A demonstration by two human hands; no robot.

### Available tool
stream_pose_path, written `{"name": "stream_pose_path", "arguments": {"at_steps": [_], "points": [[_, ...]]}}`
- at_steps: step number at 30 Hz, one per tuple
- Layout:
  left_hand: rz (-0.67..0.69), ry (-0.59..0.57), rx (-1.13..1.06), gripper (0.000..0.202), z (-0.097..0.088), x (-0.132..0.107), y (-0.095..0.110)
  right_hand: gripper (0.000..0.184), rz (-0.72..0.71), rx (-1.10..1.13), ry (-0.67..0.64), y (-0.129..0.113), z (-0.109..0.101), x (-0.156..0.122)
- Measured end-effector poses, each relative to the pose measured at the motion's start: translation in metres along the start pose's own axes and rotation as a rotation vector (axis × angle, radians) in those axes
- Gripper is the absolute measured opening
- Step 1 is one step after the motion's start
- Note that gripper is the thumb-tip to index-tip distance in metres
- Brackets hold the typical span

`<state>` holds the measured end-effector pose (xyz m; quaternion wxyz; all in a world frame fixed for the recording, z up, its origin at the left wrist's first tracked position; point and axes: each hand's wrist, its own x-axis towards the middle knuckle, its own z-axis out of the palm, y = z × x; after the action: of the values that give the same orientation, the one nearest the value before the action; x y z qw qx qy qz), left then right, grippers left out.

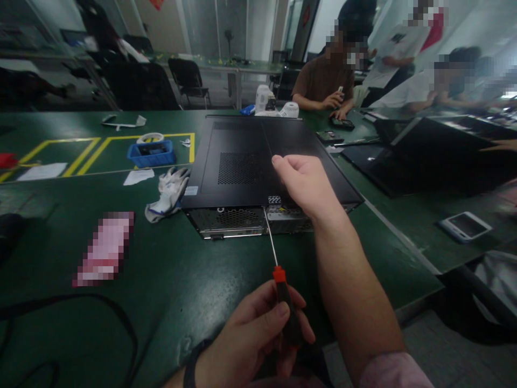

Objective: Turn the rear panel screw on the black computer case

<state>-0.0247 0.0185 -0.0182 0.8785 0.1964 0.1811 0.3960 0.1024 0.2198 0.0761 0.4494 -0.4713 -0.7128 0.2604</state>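
A black desktop computer case [238, 134] lies flat on the green table, its metal back panel facing me. My left hand [262, 323] grips the dark handle of a screwdriver [288, 312] with a red collar. The thin shaft points away from me, and its tip meets the upper edge of the back panel near the middle. My right hand [305, 180] is closed over the case's top near its rear right part, thumb pointing left. Its curled fingers hide whatever may be inside. A perforated vent [238, 168] shows in the top cover, left of that hand.
Left of the case are a work glove [167, 194], a blue bin [151, 153] and a tape roll [150, 138]. A blurred pink packet [105, 245] lies nearer. A phone-like device [466, 225] and dark panels [404, 151] are right. A co-worker [323, 81] sits across the table.
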Motion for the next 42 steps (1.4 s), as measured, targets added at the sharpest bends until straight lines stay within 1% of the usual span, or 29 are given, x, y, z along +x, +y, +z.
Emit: {"name": "stream_pose_path", "arguments": {"at_steps": [4,7,12,19,23,28,31,33,34,37,42], "points": [[0.002,-0.008,0.035,0.034,0.001,0.001,0.001,0.053,0.004,-0.003,-0.001,0.000,0.000,0.000],[-0.003,0.007,0.060,0.039,0.003,0.001,0.001,0.054,0.006,0.001,-0.002,0.000,0.000,0.000],[-0.010,0.106,0.157,0.051,0.008,0.001,0.004,0.053,-0.008,-0.016,-0.006,0.001,0.000,0.001],[-0.010,0.162,0.231,0.059,0.013,0.001,0.011,0.052,-0.011,-0.008,-0.003,0.003,0.000,0.001],[-0.009,0.156,0.234,0.057,0.013,0.002,0.009,0.053,0.001,0.004,-0.002,0.002,0.000,0.001],[0.051,0.175,0.272,0.055,0.014,0.001,0.007,0.053,0.000,0.006,-0.004,0.001,0.000,0.000],[0.055,0.175,0.228,0.050,0.011,0.002,0.006,0.052,0.006,-0.001,0.001,0.000,0.000,0.000],[0.058,0.151,0.156,0.044,0.008,0.003,0.004,0.052,0.007,-0.004,0.004,-0.001,0.000,0.000],[0.065,0.117,0.112,0.043,0.006,0.003,0.004,0.051,0.008,-0.004,0.003,-0.001,0.000,0.000],[0.071,0.065,0.037,0.041,0.003,0.002,0.004,0.051,0.002,0.001,0.001,-0.001,0.000,0.000],[0.027,0.103,0.112,0.038,0.008,-0.002,0.008,0.054,-0.003,0.010,-0.008,0.002,0.000,0.001]]}}
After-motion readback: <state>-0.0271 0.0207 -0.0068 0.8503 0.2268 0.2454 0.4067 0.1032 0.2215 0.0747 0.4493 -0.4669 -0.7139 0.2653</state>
